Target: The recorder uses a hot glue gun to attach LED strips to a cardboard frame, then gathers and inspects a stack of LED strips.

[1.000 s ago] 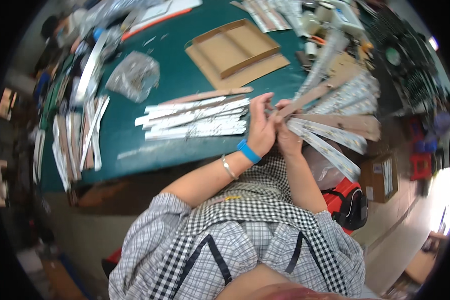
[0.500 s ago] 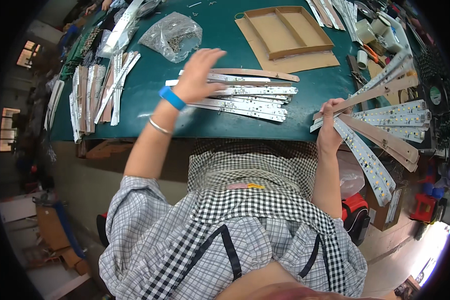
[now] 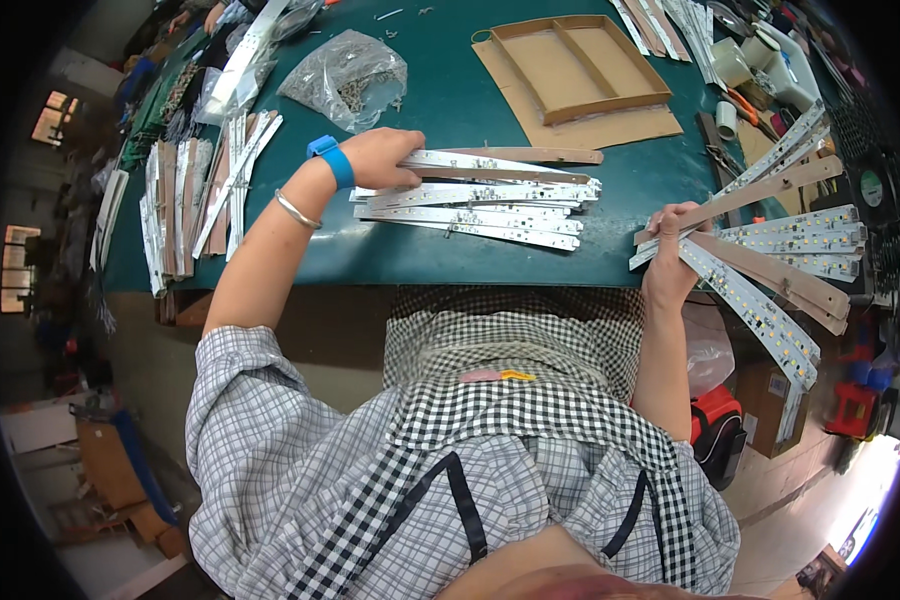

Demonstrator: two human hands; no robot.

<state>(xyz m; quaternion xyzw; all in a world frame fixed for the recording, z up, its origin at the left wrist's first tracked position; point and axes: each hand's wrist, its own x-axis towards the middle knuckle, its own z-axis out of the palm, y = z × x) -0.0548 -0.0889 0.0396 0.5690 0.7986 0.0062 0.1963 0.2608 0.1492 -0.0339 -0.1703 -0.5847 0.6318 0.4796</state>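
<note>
Fanning from the right hand [image 3: 670, 262], clenched LED strips [image 3: 760, 250] are being risked slipping; left hand [image 3: 382, 158] is being pressed flat on stacked strips [image 3: 480, 195].

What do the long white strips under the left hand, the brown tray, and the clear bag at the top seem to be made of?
White strips: probably rigid circuit board, matte white, dotted with small components. Brown tray: likely cardboard, dull and flat. Clear bag: thin plastic, glossy and crinkled.
</note>
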